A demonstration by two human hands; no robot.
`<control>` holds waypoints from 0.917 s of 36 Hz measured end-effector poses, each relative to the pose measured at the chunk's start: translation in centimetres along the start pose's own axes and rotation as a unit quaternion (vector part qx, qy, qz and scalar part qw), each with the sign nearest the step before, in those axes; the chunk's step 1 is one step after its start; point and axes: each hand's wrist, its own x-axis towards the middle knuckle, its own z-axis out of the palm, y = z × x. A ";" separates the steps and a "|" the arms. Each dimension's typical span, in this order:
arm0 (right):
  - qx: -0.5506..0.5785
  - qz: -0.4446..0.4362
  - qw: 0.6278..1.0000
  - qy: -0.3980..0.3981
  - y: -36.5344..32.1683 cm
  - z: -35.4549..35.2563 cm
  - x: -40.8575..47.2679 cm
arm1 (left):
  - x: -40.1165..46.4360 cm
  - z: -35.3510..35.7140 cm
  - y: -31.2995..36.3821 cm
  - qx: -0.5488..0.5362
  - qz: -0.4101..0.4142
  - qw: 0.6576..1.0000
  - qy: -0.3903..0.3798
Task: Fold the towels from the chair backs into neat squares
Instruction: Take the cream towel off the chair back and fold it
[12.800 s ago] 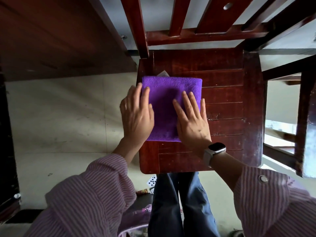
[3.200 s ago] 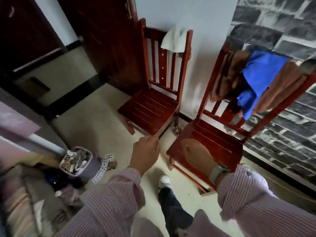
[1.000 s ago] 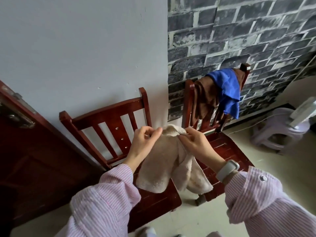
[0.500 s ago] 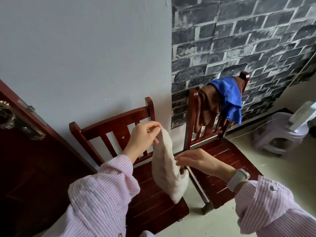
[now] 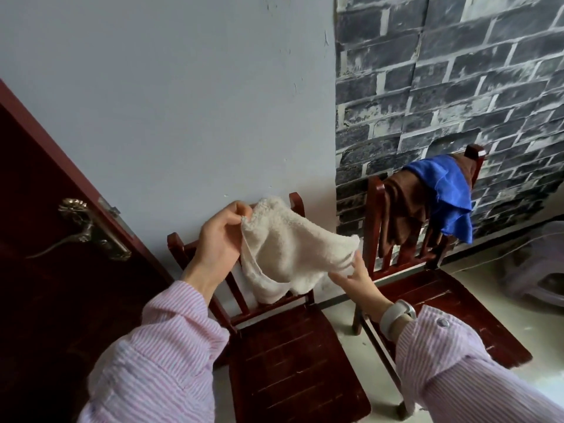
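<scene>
A home room: wooden chairs [image 5: 293,355] against a painted wall, brick-pattern wallpaper [image 5: 457,71], a handled door [image 5: 45,270].

Pink-striped shirt sleeves [image 5: 158,355]; pale smartwatch [image 5: 396,315] on right wrist.

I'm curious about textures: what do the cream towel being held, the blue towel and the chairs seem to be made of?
Cream towel: fluffy, looped pile, probably terry or fleece.
Blue towel: thin, smooth, matte cloth, possibly microfibre.
Chairs: dark red wood by the look, with a slight varnish sheen on the slats.
</scene>
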 end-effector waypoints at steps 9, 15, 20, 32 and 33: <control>0.161 0.181 0.970 -0.025 1.2 2.1 1.6 | -0.9 -2.1 0.3 -0.060 0.001 0.995 0.084; 0.200 0.145 0.968 0.048 2.1 0.8 2.3 | -0.7 -5.0 -1.7 -0.003 -0.023 0.980 0.195; 0.136 0.141 0.976 0.100 2.5 -1.8 2.7 | -1.4 -7.7 -4.4 0.152 -0.032 0.958 0.243; -0.017 0.081 0.990 0.115 2.6 -5.1 2.6 | -1.6 -8.9 -10.0 0.167 -0.200 0.931 0.257; -0.025 0.080 0.989 0.122 2.6 -5.2 2.4 | -1.7 -9.1 -10.3 0.197 -0.185 0.930 0.250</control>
